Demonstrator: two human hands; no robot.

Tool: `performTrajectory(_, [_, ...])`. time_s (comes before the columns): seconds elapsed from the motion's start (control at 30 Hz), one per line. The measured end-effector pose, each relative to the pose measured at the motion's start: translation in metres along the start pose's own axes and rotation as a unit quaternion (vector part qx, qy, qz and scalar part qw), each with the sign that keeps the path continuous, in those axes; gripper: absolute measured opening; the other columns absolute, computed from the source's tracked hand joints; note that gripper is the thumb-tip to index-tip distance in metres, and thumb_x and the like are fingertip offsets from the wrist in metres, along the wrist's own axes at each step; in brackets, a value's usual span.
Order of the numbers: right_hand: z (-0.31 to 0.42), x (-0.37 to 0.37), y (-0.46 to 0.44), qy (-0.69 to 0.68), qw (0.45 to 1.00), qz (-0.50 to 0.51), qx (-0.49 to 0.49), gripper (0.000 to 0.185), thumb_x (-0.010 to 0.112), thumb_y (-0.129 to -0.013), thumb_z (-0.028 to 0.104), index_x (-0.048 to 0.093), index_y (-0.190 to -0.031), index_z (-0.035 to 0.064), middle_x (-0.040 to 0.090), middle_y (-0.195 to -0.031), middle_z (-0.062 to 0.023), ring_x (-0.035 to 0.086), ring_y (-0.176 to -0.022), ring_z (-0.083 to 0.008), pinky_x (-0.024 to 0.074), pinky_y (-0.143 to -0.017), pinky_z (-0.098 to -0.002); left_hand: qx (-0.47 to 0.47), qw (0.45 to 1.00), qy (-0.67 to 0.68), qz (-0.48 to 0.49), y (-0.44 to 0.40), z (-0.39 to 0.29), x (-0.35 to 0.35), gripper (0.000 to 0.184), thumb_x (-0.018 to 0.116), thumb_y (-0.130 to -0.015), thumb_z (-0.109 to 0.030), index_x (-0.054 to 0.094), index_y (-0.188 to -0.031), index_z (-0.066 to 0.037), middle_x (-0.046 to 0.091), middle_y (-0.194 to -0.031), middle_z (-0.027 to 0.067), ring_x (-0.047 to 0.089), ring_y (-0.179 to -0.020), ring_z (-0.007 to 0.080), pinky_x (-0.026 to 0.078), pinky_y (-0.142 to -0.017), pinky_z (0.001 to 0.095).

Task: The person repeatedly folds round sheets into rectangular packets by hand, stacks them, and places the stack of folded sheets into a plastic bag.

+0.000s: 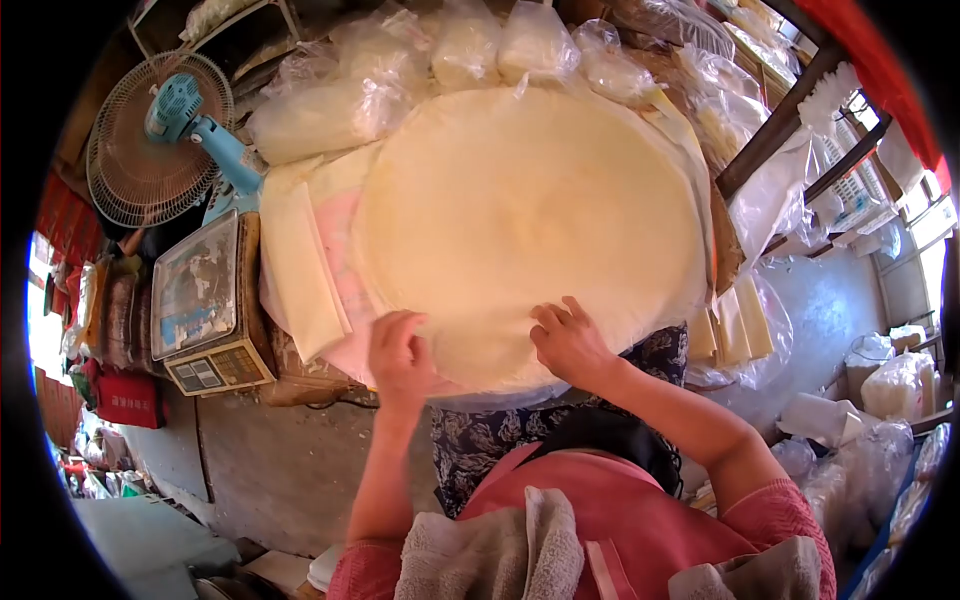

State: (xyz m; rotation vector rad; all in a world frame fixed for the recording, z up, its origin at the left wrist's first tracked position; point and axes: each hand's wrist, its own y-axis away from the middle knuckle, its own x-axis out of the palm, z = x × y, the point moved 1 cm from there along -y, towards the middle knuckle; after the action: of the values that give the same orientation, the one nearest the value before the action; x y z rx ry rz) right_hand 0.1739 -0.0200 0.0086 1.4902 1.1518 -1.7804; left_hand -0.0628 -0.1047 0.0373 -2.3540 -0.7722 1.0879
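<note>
1. Disc of broad, thin, pale sheets (540, 220), seemingly piled in layers, lying flat directly in front of the person, its near edge toward the person's body
2. Left hand (402, 355), at the near left part of the disc: fingers bent inward in a narrow curl, thumb close to them; whether the fingertips grip a sheet edge cannot be told
3. Right hand (572, 345), at the near edge, right of the left hand and well apart from it: palm down, fingers bent and slightly spread, fingertips at the sheet surface; whether a thin layer is pinched cannot be told
4. Folded pale sheets (303, 270), a long narrow bundle left of the disc, beside a pink sheet (345, 265) that shows partly from under the disc
5. Clear plastic bags (537, 45) with pale contents, in a row along the far edge of the disc
6. Surroundings at left: a weighing scale (200, 290) with a worn, flat top, and behind it a blue fan (175, 110) with a round wire guard
7. Surroundings at right: further folded sheets (745, 325), partly within clear plastic
</note>
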Motion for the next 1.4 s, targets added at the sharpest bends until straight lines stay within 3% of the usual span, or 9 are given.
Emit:
performTrajectory(0.67, [0.003,0.001,-0.011,0.003,0.999,-0.027,0.019,0.021,0.067,-0.07,0.019,0.062,-0.079,0.001,0.058,-0.09,-0.0138,0.056,-0.083,-0.0289,0.0458,-0.082,-0.0379,-0.005,0.992,0.102,0.071,0.052,-0.038,0.032,0.018,0.056,-0.068,0.012,0.06,-0.07,-0.005,0.061,-0.069,0.0079,0.06,-0.068,0.0268,0.047,-0.058,0.0349])
performTrajectory(0.73, [-0.009,-0.003,-0.015,-0.085,0.995,-0.012,0.047,0.021,0.067,-0.073,0.02,0.062,-0.08,0.0012,0.061,-0.09,-0.0145,0.059,-0.086,-0.0292,0.0483,-0.079,-0.0362,0.011,0.99,0.12,0.07,0.05,-0.038,0.033,0.019,0.056,-0.067,0.013,0.061,-0.072,-0.005,0.062,-0.073,0.0084,0.061,-0.07,0.027,0.048,-0.059,0.0347])
performTrajectory(0.83, [-0.034,-0.038,-0.031,-0.343,0.878,0.036,0.332,0.019,0.063,-0.079,0.02,0.062,-0.086,0.0028,0.063,-0.097,-0.0162,0.059,-0.094,-0.0348,0.0491,-0.077,-0.041,0.053,0.988,0.12,0.078,0.035,-0.038,0.038,0.025,0.054,-0.067,0.014,0.063,-0.081,-0.005,0.063,-0.086,0.0105,0.061,-0.083,0.0288,0.049,-0.066,0.0354])
performTrajectory(0.97, [-0.037,-0.029,-0.022,-0.213,0.95,-0.134,0.184,0.044,0.061,-0.081,0.02,0.054,-0.122,0.0072,0.062,-0.106,-0.0178,0.059,-0.097,-0.0359,0.048,-0.082,-0.0411,0.097,0.989,0.04,0.105,0.007,-0.035,0.07,0.032,0.056,-0.073,0.006,0.061,-0.103,-0.004,0.059,-0.11,0.015,0.054,-0.106,0.0344,0.045,-0.088,0.0431])
performTrajectory(1.07, [-0.033,-0.015,-0.018,-0.111,0.986,-0.063,0.111,0.055,0.06,-0.08,0.011,0.047,-0.133,0.011,0.063,-0.103,-0.0195,0.063,-0.091,-0.0346,0.0503,-0.082,-0.0396,0.073,0.97,-0.027,0.229,-0.008,-0.033,0.092,0.036,0.061,-0.075,-0.004,0.058,-0.111,-0.003,0.056,-0.118,0.0186,0.047,-0.116,0.0392,0.036,-0.099,0.048])
performTrajectory(1.1, [-0.051,-0.013,-0.025,-0.129,0.982,-0.019,0.135,0.055,0.058,-0.08,0.008,0.047,-0.134,0.0123,0.063,-0.101,-0.0201,0.063,-0.089,-0.0353,0.0505,-0.081,-0.0402,0.111,0.976,-0.078,0.173,0.002,-0.019,0.105,0.049,0.06,-0.082,-0.022,0.051,-0.124,0.001,0.047,-0.131,0.0209,0.04,-0.124,0.0416,0.027,-0.106,0.0531])
performTrajectory(1.23, [-0.108,-0.068,-0.066,-0.24,0.939,0.074,0.237,0.059,0.046,-0.076,-0.002,0.05,-0.132,0.0173,0.064,-0.096,-0.0242,0.063,-0.078,-0.0374,0.0513,-0.074,-0.0426,0.073,0.971,-0.143,0.176,0.001,-0.032,0.104,0.059,0.053,-0.088,-0.031,0.04,-0.135,0.003,0.03,-0.145,0.0222,0.028,-0.134,0.0401,0.024,-0.109,0.0506])
performTrajectory(1.3, [-0.117,-0.131,-0.1,-0.158,0.952,-0.037,0.261,0.053,0.041,-0.074,-0.004,0.058,-0.121,0.0136,0.066,-0.094,-0.02,0.063,-0.079,-0.0354,0.0511,-0.075,-0.0415,0.072,0.969,-0.144,0.187,0.001,-0.031,0.104,0.058,0.053,-0.088,-0.03,0.041,-0.133,0.004,0.032,-0.144,0.0219,0.028,-0.134,0.0396,0.025,-0.109,0.0499])
performTrajectory(1.4, [-0.09,-0.208,-0.112,-0.009,0.955,-0.286,0.077,0.037,0.049,-0.078,0.0,0.061,-0.111,0.0097,0.066,-0.086,-0.0178,0.063,-0.076,-0.0333,0.0499,-0.066,-0.0418,0.069,0.971,-0.138,0.181,0.003,-0.031,0.103,0.054,0.053,-0.088,-0.028,0.043,-0.132,0.003,0.034,-0.144,0.0196,0.03,-0.133,0.0378,0.025,-0.109,0.0492])
